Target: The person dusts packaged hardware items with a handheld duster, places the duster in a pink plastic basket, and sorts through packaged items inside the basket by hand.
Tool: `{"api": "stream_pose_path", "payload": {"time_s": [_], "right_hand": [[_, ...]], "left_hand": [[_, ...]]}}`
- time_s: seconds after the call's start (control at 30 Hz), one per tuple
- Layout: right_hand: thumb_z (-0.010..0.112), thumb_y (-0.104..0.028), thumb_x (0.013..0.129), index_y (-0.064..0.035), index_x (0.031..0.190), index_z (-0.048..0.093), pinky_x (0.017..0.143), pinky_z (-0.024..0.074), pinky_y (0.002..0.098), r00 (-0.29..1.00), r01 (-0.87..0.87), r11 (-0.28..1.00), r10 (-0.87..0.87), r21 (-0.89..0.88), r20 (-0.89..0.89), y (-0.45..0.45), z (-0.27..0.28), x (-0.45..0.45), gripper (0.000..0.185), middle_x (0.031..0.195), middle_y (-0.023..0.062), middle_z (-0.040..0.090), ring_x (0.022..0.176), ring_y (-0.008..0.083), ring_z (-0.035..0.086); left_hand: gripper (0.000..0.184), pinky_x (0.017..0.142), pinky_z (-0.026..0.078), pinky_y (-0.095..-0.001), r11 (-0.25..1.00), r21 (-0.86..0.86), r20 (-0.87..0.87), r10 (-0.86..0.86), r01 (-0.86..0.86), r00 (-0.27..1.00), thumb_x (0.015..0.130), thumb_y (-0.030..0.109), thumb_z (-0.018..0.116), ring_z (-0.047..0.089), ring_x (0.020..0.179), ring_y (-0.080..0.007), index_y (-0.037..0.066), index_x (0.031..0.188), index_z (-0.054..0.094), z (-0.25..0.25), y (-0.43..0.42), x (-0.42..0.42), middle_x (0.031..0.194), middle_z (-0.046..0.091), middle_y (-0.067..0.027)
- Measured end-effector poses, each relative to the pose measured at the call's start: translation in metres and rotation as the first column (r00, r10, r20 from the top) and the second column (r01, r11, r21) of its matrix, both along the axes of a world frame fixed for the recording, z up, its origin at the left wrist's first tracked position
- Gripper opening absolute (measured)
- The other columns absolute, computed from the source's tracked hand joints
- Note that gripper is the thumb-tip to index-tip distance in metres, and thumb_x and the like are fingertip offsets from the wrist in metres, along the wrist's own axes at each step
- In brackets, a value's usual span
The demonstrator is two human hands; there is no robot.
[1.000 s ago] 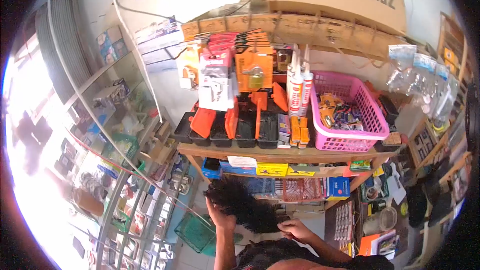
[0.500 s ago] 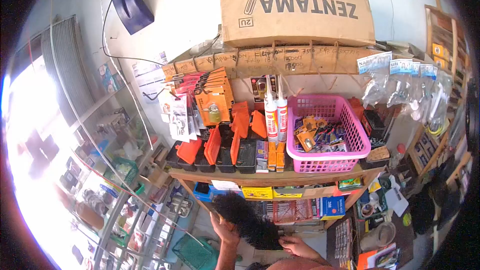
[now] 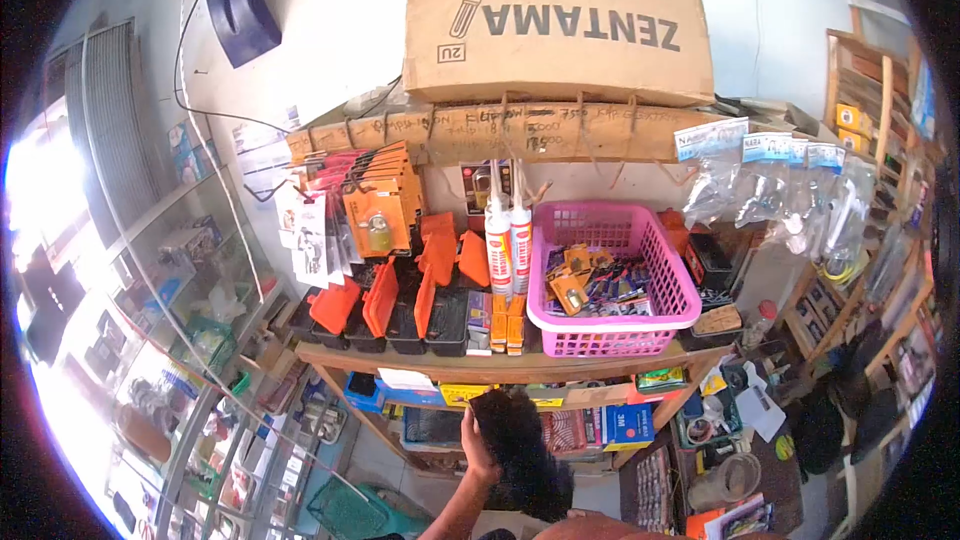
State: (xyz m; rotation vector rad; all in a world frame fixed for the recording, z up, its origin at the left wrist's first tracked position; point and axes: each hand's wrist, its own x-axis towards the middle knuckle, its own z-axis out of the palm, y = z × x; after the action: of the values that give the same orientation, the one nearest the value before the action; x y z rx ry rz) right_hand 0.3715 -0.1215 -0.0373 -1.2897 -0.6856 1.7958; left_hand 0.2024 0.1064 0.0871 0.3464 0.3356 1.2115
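My left hand (image 3: 480, 452) is closed around the left edge of a black, bristly brush head (image 3: 520, 455), held upright below the wooden shelf. The dark bristles fan out downward to the right, and any handle is hidden. A patch of skin at the bottom edge, near the lower end of the bristles, may be my right hand (image 3: 577, 514); its fingers do not show. Above the brush stands the shelf top (image 3: 440, 365), with a pink basket (image 3: 610, 342) of small packets, two sealant tubes (image 3: 498, 245) and black bins with orange lids (image 3: 380, 300).
A large cardboard box (image 3: 560, 35) sits above the hanging hooks. Packaged padlocks (image 3: 380, 215) and bagged fittings (image 3: 710, 180) hang at either side. A glass display case (image 3: 170, 240) stands left, with a green basket (image 3: 345, 505) on the floor. Lower shelves hold small boxes (image 3: 628, 425).
The brush has turned more upright and shifted right with my left hand. My right hand, earlier gripping its lower right end, has dropped almost out of sight. The view has swung slightly right.
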Motion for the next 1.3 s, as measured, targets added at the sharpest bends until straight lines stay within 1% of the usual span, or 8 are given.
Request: {"api": "stream_pose_path", "payload": {"time_s": [0.23, 0.47, 0.63, 0.73, 0.8, 0.9, 1.03, 1.3], "right_hand": [[0.051, -0.045, 0.099, -0.0085, 0.099, 0.053, 0.045, 0.0342, 0.0222, 0.979, 0.132, 0.989, -0.141, 0.071, 0.145, -0.007, 0.027, -0.029, 0.037, 0.063, -0.0033, 0.048, 0.049, 0.0079, 0.043], [0.05, -0.04, 0.1, -0.0066, 0.096, 0.057, 0.047, 0.0365, 0.0241, 0.967, -0.213, 0.956, 0.176, 0.204, 0.185, 0.002, 0.048, -0.058, 0.034, 0.065, -0.0013, 0.048, 0.053, 0.0069, 0.044], [0.058, -0.035, 0.097, 0.0015, 0.127, 0.056, 0.09, 0.0453, 0.0331, 0.999, -0.051, 0.99, 0.049, 0.13, 0.018, 0.012, -0.05, -0.069, 0.047, 0.112, 0.005, 0.063, 0.103, 0.0136, 0.057], [0.052, -0.034, 0.101, -0.0071, 0.088, 0.058, 0.045, 0.0347, 0.0245, 0.969, 0.086, 0.951, -0.149, 0.298, 0.196, 0.005, 0.033, -0.151, 0.03, 0.057, -0.0028, 0.044, 0.049, 0.007, 0.043], [0.054, -0.029, 0.1, -0.0064, 0.09, 0.059, 0.045, 0.0332, 0.0257, 0.982, 0.075, 0.989, -0.096, 0.13, 0.165, -0.006, 0.063, -0.178, 0.025, 0.056, -0.003, 0.043, 0.048, 0.0073, 0.042], [0.058, -0.028, 0.098, -0.0092, 0.094, 0.061, 0.044, 0.0333, 0.0238, 0.978, -0.055, 0.985, 0.02, 0.165, 0.209, -0.016, 0.051, -0.194, 0.02, 0.055, -0.0025, 0.043, 0.046, 0.0076, 0.043], [0.058, -0.039, 0.097, 0.001, 0.128, 0.056, 0.09, 0.0442, 0.0308, 0.922, -0.089, 0.982, 0.145, -0.169, 0.36, -0.022, 0.067, -0.205, 0.051, 0.113, 0.0058, 0.063, 0.105, 0.0124, 0.056], [0.056, -0.035, 0.099, -0.0082, 0.085, 0.057, 0.06, 0.0346, 0.0254, 0.968, -0.106, 0.992, 0.12, -0.071, 0.222, -0.076, 0.064, -0.235, 0.031, 0.069, -0.0061, 0.047, 0.066, 0.0053, 0.044]], "left_hand": [[0.051, 0.108, 0.038, -0.043, 0.99, 0.133, 0.063, -0.061, 0.053, 0.996, 0.101, 0.036, 0.033, 0.053, 0.122, -0.0278, 0.005, 0.139, 0.047, -0.007, 0.001, -0.011, 0.133, 0.055, -0.0098], [0.052, 0.108, 0.036, -0.0475, 0.995, 0.099, 0.132, 0.006, -0.019, 0.991, 0.099, 0.04, 0.031, 0.049, 0.125, -0.031, 0.007, 0.134, 0.05, -0.004, -0.025, -0.092, 0.135, 0.052, -0.0123], [0.056, 0.103, 0.04, -0.0463, 0.998, 0.007, -0.001, 0.067, -0.067, 0.998, 0.097, 0.049, 0.034, 0.053, 0.119, -0.0303, 0.01, 0.133, 0.052, -0.011, -0.03, -0.162, 0.129, 0.057, -0.0102], [0.054, 0.095, 0.046, -0.044, 0.981, -0.126, -0.147, 0.129, -0.148, 0.981, 0.096, 0.05, 0.038, 0.059, 0.111, -0.0288, 0.01, 0.13, 0.055, -0.008, -0.053, -0.198, 0.122, 0.061, -0.0086], [0.053, 0.09, 0.049, -0.0423, 0.955, -0.126, -0.327, 0.216, -0.269, 0.92, 0.096, 0.049, 0.041, 0.062, 0.105, -0.0277, 0.01, 0.127, 0.057, -0.028, -0.055, -0.22, 0.118, 0.064, -0.0076], [0.051, 0.088, 0.051, -0.0402, 0.978, -0.135, -0.073, 0.151, -0.16, 0.986, 0.096, 0.047, 0.042, 0.063, 0.102, -0.0271, 0.009, 0.124, 0.06, -0.033, -0.061, -0.24, 0.116, 0.065, -0.0078], [0.05, 0.091, 0.05, -0.0408, 0.975, -0.166, -0.046, 0.141, -0.147, 0.989, 0.097, 0.046, 0.04, 0.063, 0.105, -0.0274, 0.008, 0.124, 0.06, -0.034, -0.082, -0.269, 0.117, 0.065, -0.0086], [0.05, 0.1, 0.045, -0.0418, 0.983, -0.1, -0.01, 0.151, -0.151, 0.988, 0.099, 0.041, 0.038, 0.058, 0.116, -0.0288, 0.009, 0.134, 0.052, -0.037, -0.111, -0.299, 0.127, 0.06, -0.0106]]}}
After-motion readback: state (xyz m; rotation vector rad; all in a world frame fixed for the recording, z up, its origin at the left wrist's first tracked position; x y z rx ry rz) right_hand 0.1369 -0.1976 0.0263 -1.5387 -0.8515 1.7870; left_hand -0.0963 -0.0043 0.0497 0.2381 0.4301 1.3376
